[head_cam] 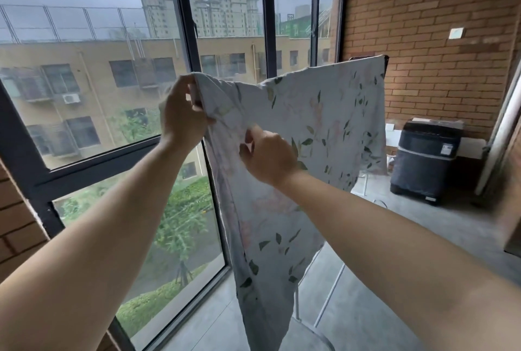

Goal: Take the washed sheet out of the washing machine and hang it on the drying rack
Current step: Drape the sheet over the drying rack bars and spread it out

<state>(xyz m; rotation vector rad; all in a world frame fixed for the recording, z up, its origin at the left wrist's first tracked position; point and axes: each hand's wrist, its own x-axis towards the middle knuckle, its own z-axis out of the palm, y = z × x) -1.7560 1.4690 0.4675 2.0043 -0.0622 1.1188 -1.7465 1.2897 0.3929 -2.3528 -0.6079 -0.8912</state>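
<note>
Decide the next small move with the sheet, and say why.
Probably draw the left hand further left to spread the sheet along the rack. The far end already hangs flat, but the near corner is bunched in the left hand, and the right hand pinches folds just below it.

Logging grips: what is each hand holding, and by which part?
Left hand grips the floral sheet at its bunched upper corner; right hand pinches its face just below.
</note>
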